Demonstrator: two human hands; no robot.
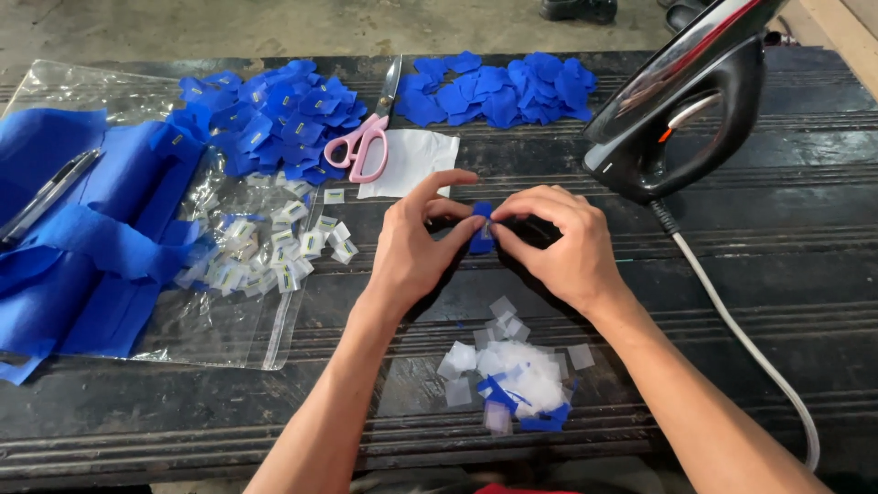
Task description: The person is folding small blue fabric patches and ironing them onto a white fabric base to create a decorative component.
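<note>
Small blue fabric piece (pixel 481 230) pinched between fingertips of left hand (pixel 413 245) and right hand (pixel 555 242), mid-table, both hands closed on it. Scrap pile (pixel 512 375) of white and blue bits lies just below. Black iron (pixel 681 105) stands right; pink scissors (pixel 364 146) behind. Clear plastic bag (pixel 229 320) holding small white tags (pixel 265 252) lies left.

Free room on the dark worktop (pixel 786 302) is found to the right of the right hand (pixel 558 247), crossed only by the white cord (pixel 732 320). The far right is blocked by the upended iron (pixel 681 101). Passage leftward is obstructed by the plastic bag (pixel 229 320) and blue fabric (pixel 82 229); the near side is occupied by paper scraps (pixel 512 370), the far side by scissors (pixel 366 137).
</note>
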